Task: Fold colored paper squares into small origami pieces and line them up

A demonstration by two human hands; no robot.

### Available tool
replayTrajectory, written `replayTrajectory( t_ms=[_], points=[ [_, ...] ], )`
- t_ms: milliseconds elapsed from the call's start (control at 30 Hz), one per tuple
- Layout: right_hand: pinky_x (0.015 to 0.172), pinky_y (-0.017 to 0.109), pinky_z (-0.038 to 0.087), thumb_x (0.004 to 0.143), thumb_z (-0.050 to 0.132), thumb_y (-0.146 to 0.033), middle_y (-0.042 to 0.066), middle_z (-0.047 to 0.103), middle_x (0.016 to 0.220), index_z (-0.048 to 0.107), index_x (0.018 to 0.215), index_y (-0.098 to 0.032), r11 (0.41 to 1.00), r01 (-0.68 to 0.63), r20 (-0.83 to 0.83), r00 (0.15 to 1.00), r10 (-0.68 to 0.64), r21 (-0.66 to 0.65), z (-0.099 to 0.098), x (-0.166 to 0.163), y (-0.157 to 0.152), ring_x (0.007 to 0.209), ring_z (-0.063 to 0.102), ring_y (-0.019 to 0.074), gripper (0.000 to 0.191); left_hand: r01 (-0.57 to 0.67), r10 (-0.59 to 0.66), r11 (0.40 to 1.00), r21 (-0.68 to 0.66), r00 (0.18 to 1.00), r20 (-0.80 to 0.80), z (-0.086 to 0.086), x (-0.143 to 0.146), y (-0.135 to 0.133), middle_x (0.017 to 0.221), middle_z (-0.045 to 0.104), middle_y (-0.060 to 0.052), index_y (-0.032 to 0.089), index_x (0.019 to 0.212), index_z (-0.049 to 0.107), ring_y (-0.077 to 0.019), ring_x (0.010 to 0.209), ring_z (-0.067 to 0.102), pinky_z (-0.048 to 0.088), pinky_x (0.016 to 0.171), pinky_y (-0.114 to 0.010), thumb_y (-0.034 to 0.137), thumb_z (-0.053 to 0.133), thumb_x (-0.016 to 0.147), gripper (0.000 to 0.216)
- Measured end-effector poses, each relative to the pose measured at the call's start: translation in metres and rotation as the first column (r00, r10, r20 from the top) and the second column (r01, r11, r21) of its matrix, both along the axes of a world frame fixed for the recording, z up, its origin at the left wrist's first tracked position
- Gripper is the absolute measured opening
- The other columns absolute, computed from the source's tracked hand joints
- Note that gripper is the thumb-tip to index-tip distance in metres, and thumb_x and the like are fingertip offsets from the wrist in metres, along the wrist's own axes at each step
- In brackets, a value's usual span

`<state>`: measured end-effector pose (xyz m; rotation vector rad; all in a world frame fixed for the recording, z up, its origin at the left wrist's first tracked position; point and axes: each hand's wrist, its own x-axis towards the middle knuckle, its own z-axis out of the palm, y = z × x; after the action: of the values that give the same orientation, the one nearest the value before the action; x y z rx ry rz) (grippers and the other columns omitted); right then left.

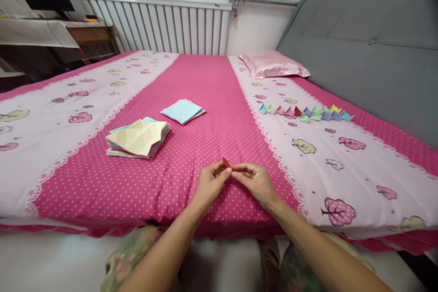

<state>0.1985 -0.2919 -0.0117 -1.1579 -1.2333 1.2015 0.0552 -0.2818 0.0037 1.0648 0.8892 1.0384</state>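
Nearest the camera, 2 bare forearms reach out over knees in patterned trousers to the front edge of the bed (191,100), which is covered in a pink dotted sheet. The left hand (209,183) and right hand (257,181) meet fingertip to fingertip, both pinched on a red folded paper piece (226,163) just above the sheet. The piece is small; its long axis runs slantwise, with the far end up and to the left and the near end down into the fingertips.

Farther back on the left lies a stack of creased sheets (138,138) with a yellow one on top. Beyond it is a smaller stack of blue sheets (183,111). On the right, well apart from the hands, a row of small folded pieces (304,112) in mixed colours runs across the pale strip. A pink pillow (273,65) lies by the grey headboard (369,45), and a white radiator (160,27) stands behind the bed.
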Motion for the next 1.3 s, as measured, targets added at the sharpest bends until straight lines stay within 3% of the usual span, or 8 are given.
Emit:
replayTrajectory(
  t_ms=[333,533,633,767,933,1033,1167,1300],
  points=[
    [0.073,0.034,0.053,0.064,0.072,-0.034,0.007,0.071,0.082,0.066,0.082,-0.015,0.999,-0.047,-0.012,0.999,0.047,-0.024,-0.004,-0.003,0.000,0.075,0.067,0.0202,0.026,-0.067,0.080,0.994,0.091,0.986,-0.144,-0.002,0.000,0.000,0.082,0.066,-0.006,0.010,0.084,0.062,-0.0176,0.079,0.061,0.046,0.076,-0.029,0.015,0.052,0.069,0.018],
    [0.064,0.028,0.054,0.072,0.063,-0.027,0.007,0.067,0.084,0.059,0.099,-0.015,0.998,-0.023,0.133,0.991,0.015,0.060,0.003,-0.007,-0.006,0.071,0.066,0.0173,0.030,-0.021,0.057,0.985,0.173,0.977,-0.206,-0.005,0.000,-0.001,0.086,0.068,-0.006,0.012,0.089,0.064,-0.0171,0.078,0.062,0.048,0.075,-0.028,0.011,0.047,0.069,0.026],
    [0.063,0.027,0.055,0.076,0.056,-0.021,0.006,0.066,0.083,0.053,0.111,-0.017,0.988,-0.040,0.247,0.969,0.002,0.147,0.004,-0.009,-0.009,0.069,0.066,0.0154,0.035,0.015,0.100,0.958,0.287,0.918,-0.384,-0.005,0.001,-0.005,0.087,0.069,-0.005,0.015,0.096,0.064,-0.0167,0.075,0.062,0.048,0.073,-0.029,0.011,0.046,0.070,0.032],
    [0.069,0.027,0.055,0.077,0.051,-0.015,0.004,0.067,0.086,0.056,0.110,-0.020,0.965,-0.040,0.361,0.931,-0.058,0.260,0.001,-0.009,-0.011,0.073,0.066,0.0148,0.033,0.040,0.233,0.908,0.417,0.780,-0.581,-0.004,0.003,-0.012,0.089,0.068,-0.006,0.017,0.102,0.060,-0.0187,0.077,0.062,0.047,0.074,-0.032,0.011,0.047,0.071,0.035],
    [0.075,0.028,0.053,0.076,0.049,-0.008,0.001,0.068,0.097,0.061,0.106,-0.026,0.908,-0.040,0.407,0.901,-0.148,0.418,0.000,-0.009,-0.012,0.082,0.065,0.0146,0.037,-0.037,0.236,0.917,0.398,0.854,-0.464,-0.011,0.005,-0.013,0.096,0.066,-0.008,0.016,0.111,0.051,-0.0183,0.087,0.061,0.046,0.079,-0.032,0.007,0.046,0.071,0.041],
    [0.079,0.029,0.051,0.077,0.048,-0.008,-0.001,0.069,0.094,0.065,0.101,-0.028,0.891,-0.028,0.401,0.899,-0.176,0.454,0.000,-0.010,-0.011,0.085,0.064,0.0151,0.035,-0.073,0.180,0.952,0.296,0.919,-0.352,-0.016,0.005,-0.009,0.096,0.066,-0.008,0.016,0.110,0.053,-0.0177,0.088,0.061,0.046,0.081,-0.031,0.010,0.049,0.073,0.038],
    [0.080,0.031,0.051,0.077,0.049,-0.009,0.001,0.069,0.096,0.066,0.099,-0.026,0.931,0.019,0.322,0.936,-0.145,0.364,0.000,-0.009,-0.005,0.086,0.064,0.0161,0.032,-0.053,0.065,0.996,0.072,0.982,-0.177,-0.018,0.006,-0.004,0.080,0.067,-0.006,0.015,0.109,0.057,-0.0142,0.066,0.061,0.049,0.066,-0.028,0.025,0.052,0.078,0.033],
    [0.082,0.032,0.051,0.078,0.048,-0.011,0.004,0.067,0.100,0.066,0.100,-0.022,0.964,-0.031,0.213,0.977,-0.027,0.265,0.001,-0.006,0.000,0.091,0.063,0.0174,0.030,0.013,-0.014,0.998,-0.055,1.000,-0.028,-0.007,0.004,-0.004,0.088,0.067,-0.007,0.015,0.097,0.065,-0.0133,0.071,0.061,0.048,0.066,-0.024,0.029,0.058,0.074,0.027]
  ],
)
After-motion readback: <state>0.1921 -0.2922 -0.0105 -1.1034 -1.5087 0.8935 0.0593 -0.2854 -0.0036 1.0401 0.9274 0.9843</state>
